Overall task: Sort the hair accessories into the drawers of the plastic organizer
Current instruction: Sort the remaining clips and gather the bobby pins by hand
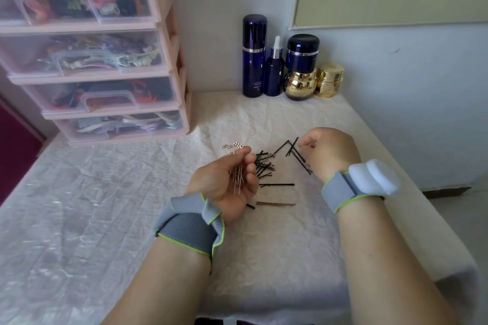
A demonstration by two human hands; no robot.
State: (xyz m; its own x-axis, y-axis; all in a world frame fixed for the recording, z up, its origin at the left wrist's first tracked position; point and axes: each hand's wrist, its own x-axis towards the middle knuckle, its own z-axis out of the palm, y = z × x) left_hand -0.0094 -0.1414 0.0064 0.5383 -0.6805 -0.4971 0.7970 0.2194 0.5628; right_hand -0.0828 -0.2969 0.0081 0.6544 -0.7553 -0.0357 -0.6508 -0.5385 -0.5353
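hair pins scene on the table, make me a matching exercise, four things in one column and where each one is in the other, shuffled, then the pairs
Things:
1. silver jeweled pins
2. black bobby pins
3. brown bobby pin
4. blue bottles

Places:
A. standing by the back wall
B. heaped on the cloth between the two hands
C. held in the left hand
D. lying alone on the cloth, nearest the camera

Pairs: 1-C, 2-B, 3-D, 4-A

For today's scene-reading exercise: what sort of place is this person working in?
Probably a home dressing table or bedroom corner. A pink drawer organizer full of hair accessories, blue and gold cosmetic bottles and jars against the wall, and a white cloth-covered table strewn with black bobby pins suggest it.
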